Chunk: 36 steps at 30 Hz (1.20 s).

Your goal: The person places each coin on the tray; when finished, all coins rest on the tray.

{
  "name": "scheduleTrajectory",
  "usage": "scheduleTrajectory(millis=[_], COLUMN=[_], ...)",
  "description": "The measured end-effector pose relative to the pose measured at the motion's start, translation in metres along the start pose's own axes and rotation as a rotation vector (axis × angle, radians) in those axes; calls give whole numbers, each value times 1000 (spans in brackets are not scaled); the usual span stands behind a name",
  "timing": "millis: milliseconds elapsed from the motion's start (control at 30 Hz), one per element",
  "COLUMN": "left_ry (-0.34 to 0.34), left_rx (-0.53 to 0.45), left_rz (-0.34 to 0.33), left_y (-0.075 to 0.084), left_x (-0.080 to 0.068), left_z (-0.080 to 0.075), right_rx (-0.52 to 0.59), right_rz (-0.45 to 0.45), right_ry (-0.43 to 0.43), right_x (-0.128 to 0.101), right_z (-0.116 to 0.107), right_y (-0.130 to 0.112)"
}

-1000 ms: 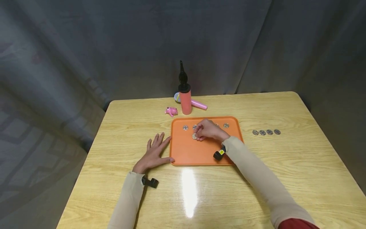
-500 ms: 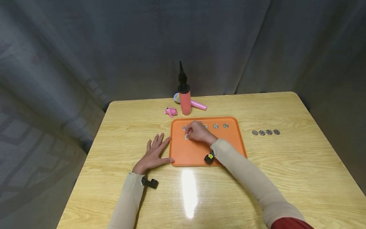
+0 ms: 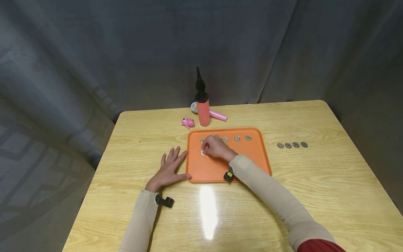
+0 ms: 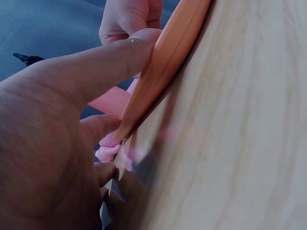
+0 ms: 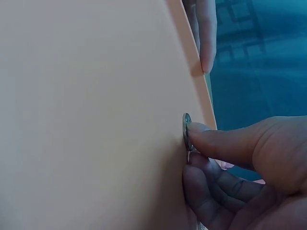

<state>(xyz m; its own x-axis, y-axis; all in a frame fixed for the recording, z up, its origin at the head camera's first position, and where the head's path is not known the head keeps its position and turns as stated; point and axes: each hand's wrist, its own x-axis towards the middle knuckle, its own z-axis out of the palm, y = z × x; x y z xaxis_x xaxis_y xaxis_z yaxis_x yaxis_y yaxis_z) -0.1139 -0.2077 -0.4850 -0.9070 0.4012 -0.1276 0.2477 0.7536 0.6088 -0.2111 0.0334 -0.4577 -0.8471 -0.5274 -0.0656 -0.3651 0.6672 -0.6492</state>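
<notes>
A coin [image 3: 203, 152] lies flat on the orange tray [image 3: 217, 168], near the tray's far left corner, pinched at its edge by the curled fingertips of the right hand [image 3: 215, 147]. More coins [image 3: 237, 138] line the tray's far edge. The left hand [image 3: 168, 169] rests flat and relaxed on the table [image 3: 315, 182], its thumb touching the tray's left rim.

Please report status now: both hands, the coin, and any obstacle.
Right hand pinches coin on orange tray. Left hand flat, touching tray edge. Path unobstructed.
</notes>
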Motion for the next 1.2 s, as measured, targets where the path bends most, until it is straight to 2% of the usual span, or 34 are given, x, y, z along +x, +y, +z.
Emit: scheduleTrajectory(millis=[167,433,600,1067,1200], left_ry=[-4,-7,-1,0,1], left_rx=[1,-10,-9,-9,-10], left_rz=[-9,-15,-10,-10,-9], left_y=[0,0,0,-1,-1], left_x=[0,0,0,1,1], left_z=[0,-1,0,1,1], right_rx=[-2,119,152,-12,-22], right_rz=[-22,-20,-2,63,134], right_ry=[-3,-60,-46,135,141], right_x=[-1,-7,-19,-73,-91], right_z=[-2,-16,-41,-125,-145], right_y=[1,10,21,84,105])
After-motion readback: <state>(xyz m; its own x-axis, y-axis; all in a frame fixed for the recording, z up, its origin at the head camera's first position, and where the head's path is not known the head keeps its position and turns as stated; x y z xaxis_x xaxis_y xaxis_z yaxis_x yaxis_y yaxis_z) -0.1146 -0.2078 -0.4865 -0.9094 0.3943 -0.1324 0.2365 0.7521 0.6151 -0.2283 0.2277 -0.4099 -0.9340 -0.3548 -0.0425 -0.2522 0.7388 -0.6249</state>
